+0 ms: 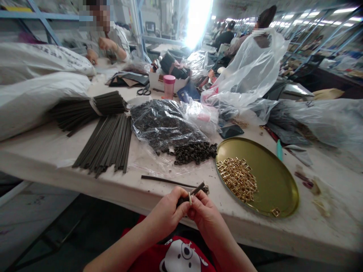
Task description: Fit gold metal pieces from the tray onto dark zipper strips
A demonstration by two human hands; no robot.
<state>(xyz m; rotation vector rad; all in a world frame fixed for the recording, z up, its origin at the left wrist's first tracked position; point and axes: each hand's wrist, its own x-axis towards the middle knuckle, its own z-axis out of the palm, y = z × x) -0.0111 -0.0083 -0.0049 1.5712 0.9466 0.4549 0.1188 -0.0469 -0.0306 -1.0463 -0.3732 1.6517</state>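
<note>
In front of my body, my left hand [174,207] is closed around a dark strap [197,188]. My right hand [204,209] meets it, thumb and fingers pinching at a small gold buckle [190,198] on that strap. Fingers hide part of both. Just beyond lies another dark strap [164,180] along the table, with a buckle near its right end. To the right, a heap of gold buckles [236,179] rests in a round gold tray [272,170]. Small black loops [193,153] spill from a clear plastic bag [167,122]. Loose dark strips [106,143] fan out at left.
A tied bundle of strips [90,107] lies behind the loose ones, beside white sacks [36,94]. Scissors [144,90], a pink-lidded cup [169,87], a phone [231,131] and a teal tool [279,150] are on the table. A person [109,45] sits across.
</note>
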